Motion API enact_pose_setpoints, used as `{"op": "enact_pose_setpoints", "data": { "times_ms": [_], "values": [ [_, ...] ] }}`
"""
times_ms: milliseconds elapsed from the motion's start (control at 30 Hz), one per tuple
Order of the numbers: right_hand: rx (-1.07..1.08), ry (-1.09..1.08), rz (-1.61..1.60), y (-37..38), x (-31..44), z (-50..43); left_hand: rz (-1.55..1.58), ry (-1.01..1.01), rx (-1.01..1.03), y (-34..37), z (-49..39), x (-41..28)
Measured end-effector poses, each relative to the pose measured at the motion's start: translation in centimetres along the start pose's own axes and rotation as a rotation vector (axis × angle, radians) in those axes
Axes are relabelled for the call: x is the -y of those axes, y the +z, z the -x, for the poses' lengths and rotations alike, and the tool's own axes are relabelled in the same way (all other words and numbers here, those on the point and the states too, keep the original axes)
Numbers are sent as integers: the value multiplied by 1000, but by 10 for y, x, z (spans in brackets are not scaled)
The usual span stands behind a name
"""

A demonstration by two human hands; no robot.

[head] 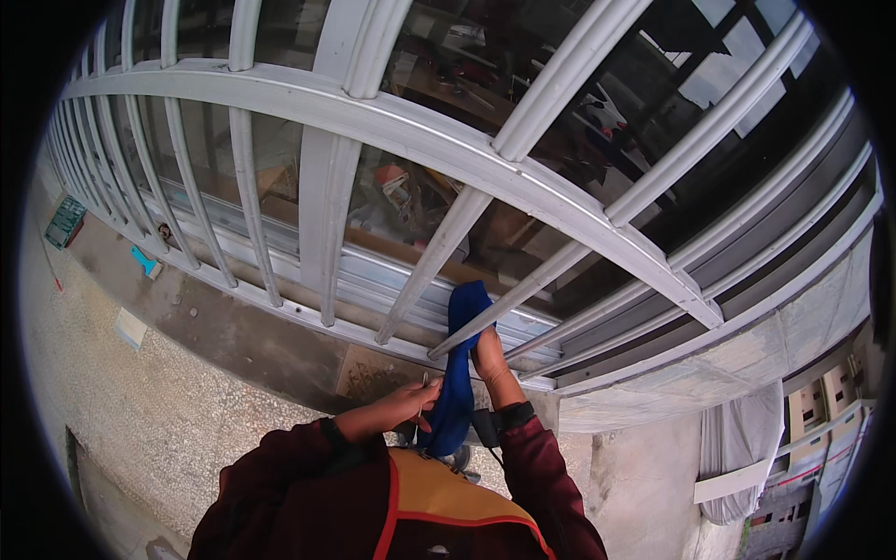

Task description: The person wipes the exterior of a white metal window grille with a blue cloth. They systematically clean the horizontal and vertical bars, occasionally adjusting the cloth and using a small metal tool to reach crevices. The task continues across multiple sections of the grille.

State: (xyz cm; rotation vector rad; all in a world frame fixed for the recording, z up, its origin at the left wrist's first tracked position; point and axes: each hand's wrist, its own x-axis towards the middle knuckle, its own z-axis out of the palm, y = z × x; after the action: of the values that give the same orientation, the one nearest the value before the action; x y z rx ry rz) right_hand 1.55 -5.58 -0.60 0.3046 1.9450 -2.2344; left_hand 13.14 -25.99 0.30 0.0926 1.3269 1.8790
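Observation:
A long blue cloth (458, 371) hangs from between the bars of a white metal window grille (420, 147) down past its lower rail. My right hand (488, 353) reaches between the bars and grips the cloth's upper part near the window track (434, 283). On the outer side, my left hand (409, 402) holds a thin metal tool (422, 400) upright between its fingers, close beside the cloth's lower part. The tool's kind cannot be told. Behind the grille is the window glass.
On the ledge (245, 336) lie a turquoise scraper or brush (145, 262) and a green box (65, 222) farther left. A pale flat piece (131, 328) lies below the ledge. A rough wall (630, 402) borders the window's right side.

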Motion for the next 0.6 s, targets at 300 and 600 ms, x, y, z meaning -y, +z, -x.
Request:
{"op": "enact_pose_setpoints", "data": {
  "times_ms": [300,600],
  "values": [
    [733,-188,1031,46,49,-62,-57,178,204,-18,10,-19],
    [694,-611,1520,57,50,-61,-88,310,246,-33,4,-34]
  ]
}}
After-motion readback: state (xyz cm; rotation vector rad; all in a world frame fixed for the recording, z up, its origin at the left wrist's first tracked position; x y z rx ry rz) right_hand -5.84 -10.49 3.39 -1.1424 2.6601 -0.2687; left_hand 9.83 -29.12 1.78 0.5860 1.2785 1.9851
